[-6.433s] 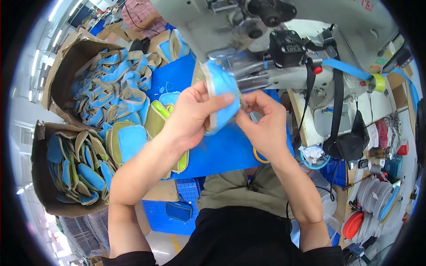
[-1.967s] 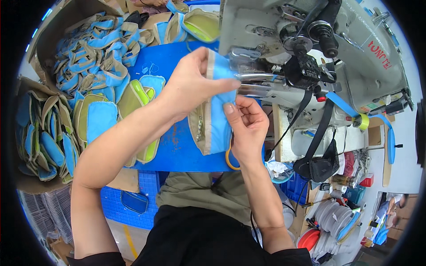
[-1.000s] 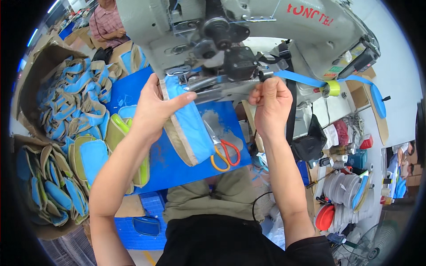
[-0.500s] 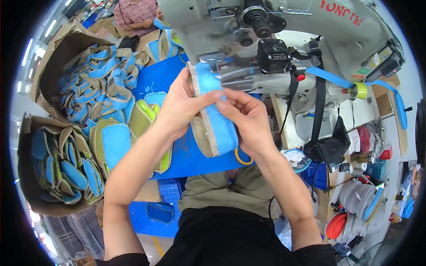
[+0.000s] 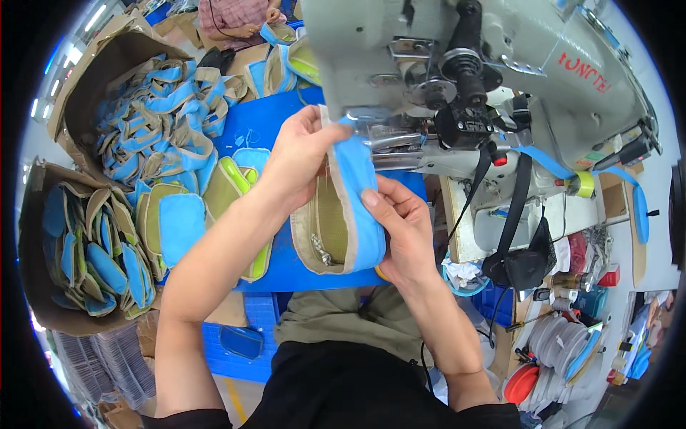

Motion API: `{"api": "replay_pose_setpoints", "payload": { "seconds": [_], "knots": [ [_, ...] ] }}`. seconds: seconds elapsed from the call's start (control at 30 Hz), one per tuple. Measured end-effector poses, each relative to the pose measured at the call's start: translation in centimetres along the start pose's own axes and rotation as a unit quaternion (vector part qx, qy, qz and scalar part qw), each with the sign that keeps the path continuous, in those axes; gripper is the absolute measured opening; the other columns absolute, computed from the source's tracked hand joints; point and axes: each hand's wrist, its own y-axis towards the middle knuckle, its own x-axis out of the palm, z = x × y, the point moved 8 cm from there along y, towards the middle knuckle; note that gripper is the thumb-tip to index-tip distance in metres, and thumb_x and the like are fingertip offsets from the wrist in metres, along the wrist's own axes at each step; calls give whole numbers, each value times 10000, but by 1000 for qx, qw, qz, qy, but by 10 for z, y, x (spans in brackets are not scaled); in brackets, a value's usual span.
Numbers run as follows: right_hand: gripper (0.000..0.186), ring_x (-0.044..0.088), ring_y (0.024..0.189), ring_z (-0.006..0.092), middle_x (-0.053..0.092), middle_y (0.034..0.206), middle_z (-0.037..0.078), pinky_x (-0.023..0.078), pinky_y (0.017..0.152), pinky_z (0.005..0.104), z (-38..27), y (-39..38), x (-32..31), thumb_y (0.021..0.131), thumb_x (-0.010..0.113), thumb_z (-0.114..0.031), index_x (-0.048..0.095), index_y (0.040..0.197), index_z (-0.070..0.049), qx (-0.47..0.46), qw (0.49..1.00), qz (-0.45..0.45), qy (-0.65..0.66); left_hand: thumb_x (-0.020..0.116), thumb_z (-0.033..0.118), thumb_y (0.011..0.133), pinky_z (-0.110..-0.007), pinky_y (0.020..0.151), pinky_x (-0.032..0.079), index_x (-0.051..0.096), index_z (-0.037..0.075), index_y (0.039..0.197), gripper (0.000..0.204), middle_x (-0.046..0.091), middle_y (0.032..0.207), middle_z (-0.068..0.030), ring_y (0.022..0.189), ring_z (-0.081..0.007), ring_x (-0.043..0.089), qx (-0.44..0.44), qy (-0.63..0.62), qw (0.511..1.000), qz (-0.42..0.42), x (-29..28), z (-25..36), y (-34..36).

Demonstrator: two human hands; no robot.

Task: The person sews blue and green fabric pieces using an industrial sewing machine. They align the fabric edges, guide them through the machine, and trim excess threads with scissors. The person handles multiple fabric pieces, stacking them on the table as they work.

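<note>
Between both hands is a small blue fabric pouch (image 5: 366,207) with beige edging, an olive-green inside and a zipper near its lower end. My left hand (image 5: 306,146) pinches its upper edge, thumb on the blue side. My right hand (image 5: 401,225) grips the right side, thumb pressed on the blue fabric and fingers curled behind. The pouch is held up over a blue tabletop (image 5: 279,250), just left of a grey industrial sewing machine (image 5: 464,86). Flat blue panels (image 5: 181,227) and green ones (image 5: 236,182) with beige edging lie to the left of my left forearm.
Two cardboard boxes stand left: one with blue-and-beige fabric loops (image 5: 161,121), one with blue and green panels (image 5: 107,264). A blue tape (image 5: 547,164) runs into the machine from the right. Black straps (image 5: 516,200) hang below it. Another person (image 5: 236,21) sits beyond the table.
The pouch has been turned and opened out, so its olive inside and zipper now show. My right hand has shifted lower along its side. The whole view has shifted slightly.
</note>
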Motion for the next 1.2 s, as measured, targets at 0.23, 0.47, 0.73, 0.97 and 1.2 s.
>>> {"api": "replay_pose_setpoints", "payload": {
  "seconds": [0.23, 0.47, 0.73, 0.97, 1.2],
  "knots": [
    [294, 716, 957, 139, 750, 1123, 124, 578, 860, 285, -3, 3, 2, 1008, 674, -94, 666, 1263, 52, -10, 1000, -6, -4, 723, 117, 941, -332, 650, 571, 591, -36, 1171, 307, 709, 967, -109, 778, -175, 698, 0, -24, 999, 39, -5, 0, 21],
    [293, 711, 993, 143, 746, 1142, 127, 573, 882, 297, -1, 2, 1, 1016, 659, -85, 653, 1274, 55, -13, 1000, -13, -1, 707, 61, 927, -369, 682, 587, 620, -51, 1138, 255, 715, 990, -127, 812, -210, 713, 9, -63, 996, 68, -4, 2, 30],
    [269, 704, 961, 140, 745, 1079, 96, 552, 903, 283, -7, 13, 9, 1005, 681, -99, 670, 1239, 33, -28, 999, 5, 15, 682, 28, 922, -398, 707, 622, 645, -52, 1099, 198, 720, 952, -143, 815, -255, 733, -20, -133, 989, 57, -23, -3, 83],
    [246, 674, 880, 105, 727, 1030, 40, 540, 856, 268, -36, -1, -5, 982, 720, -111, 696, 1211, -24, -86, 987, 62, -122, 687, 134, 962, -414, 872, 623, 621, -25, 1158, 260, 710, 1036, -133, 961, -265, 714, -52, -159, 985, 31, -42, -7, 102],
    [275, 622, 969, 127, 684, 1127, 70, 509, 900, 304, -287, -105, -9, 979, 689, -105, 670, 1229, 9, -524, 683, 212, -462, 611, 371, 1033, -329, 848, 547, 646, 36, 1181, 367, 714, 1070, -78, 989, -173, 681, -73, -123, 990, -7, -47, -14, -21]
  ]
}}
